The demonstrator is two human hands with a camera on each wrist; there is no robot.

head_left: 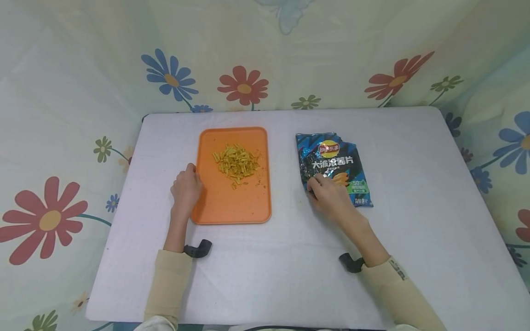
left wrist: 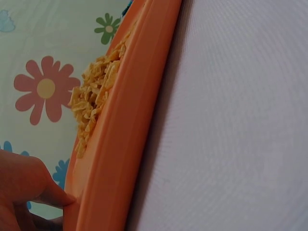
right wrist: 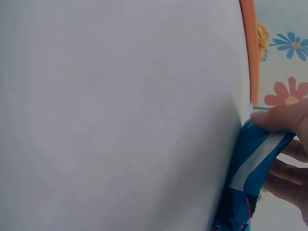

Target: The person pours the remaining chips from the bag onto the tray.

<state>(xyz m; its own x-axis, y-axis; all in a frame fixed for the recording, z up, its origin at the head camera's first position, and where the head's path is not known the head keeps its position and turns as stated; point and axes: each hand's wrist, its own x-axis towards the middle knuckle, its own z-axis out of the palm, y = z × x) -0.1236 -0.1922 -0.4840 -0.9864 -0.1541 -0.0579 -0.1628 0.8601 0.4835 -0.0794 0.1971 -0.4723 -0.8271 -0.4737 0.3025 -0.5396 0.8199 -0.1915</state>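
An orange tray (head_left: pixel 232 209) lies on the left half of the table and bears a heap of broken yellow chips (head_left: pixel 237 163). At the tray's left side, my left hand (head_left: pixel 187 188) grips the rim; the left wrist view has the thumb (left wrist: pixel 57 196) against the edge and the other fingers mostly hidden. To the right of the tray lies a blue-and-black potato chip bag (head_left: pixel 308 147), its top torn away in one corner. My right hand (head_left: pixel 333 197) pinches the bag's lower left edge, thumb on one side and fingers on the other.
Both stand on a table with a white cloth (head_left: pixel 285 276). Flower-patterned curtains (head_left: pixel 331 55) hang behind and at both sides. A few small crumbs (head_left: pixel 262 177) are scattered on the tray beside the heap. Each wrist wears a black camera mount (head_left: pixel 198 248).
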